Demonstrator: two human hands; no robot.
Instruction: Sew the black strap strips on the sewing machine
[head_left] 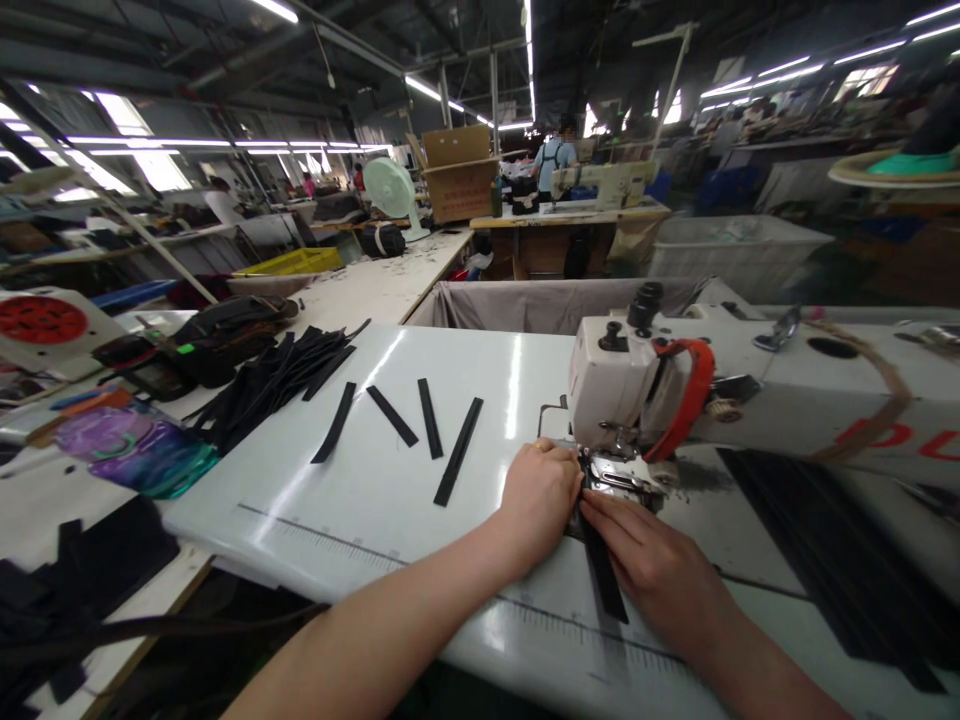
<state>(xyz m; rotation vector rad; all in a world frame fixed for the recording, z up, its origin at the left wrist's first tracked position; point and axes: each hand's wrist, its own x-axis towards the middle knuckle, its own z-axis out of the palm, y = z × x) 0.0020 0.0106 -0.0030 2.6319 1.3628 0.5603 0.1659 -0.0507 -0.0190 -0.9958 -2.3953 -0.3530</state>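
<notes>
A black fabric strip (604,580) runs from under the presser area of a white sewing machine (609,385) toward me. My left hand (538,497), fingers curled, presses on the strip's far end beside the metal plate (616,478). My right hand (651,553) has its fingers closed along the strip's right side, just below the plate. Both hands hide part of the strip, and the needle cannot be made out. To the left lie several separate short black strips (427,418) on the white machine table (375,500).
A heap of black strips (281,385) lies at the table's left edge, near a shiny purple-teal pouch (135,445). Long black strips (832,560) are stacked at the right. Farther off are a fan (390,188), a cardboard box (459,175) and a person (555,160).
</notes>
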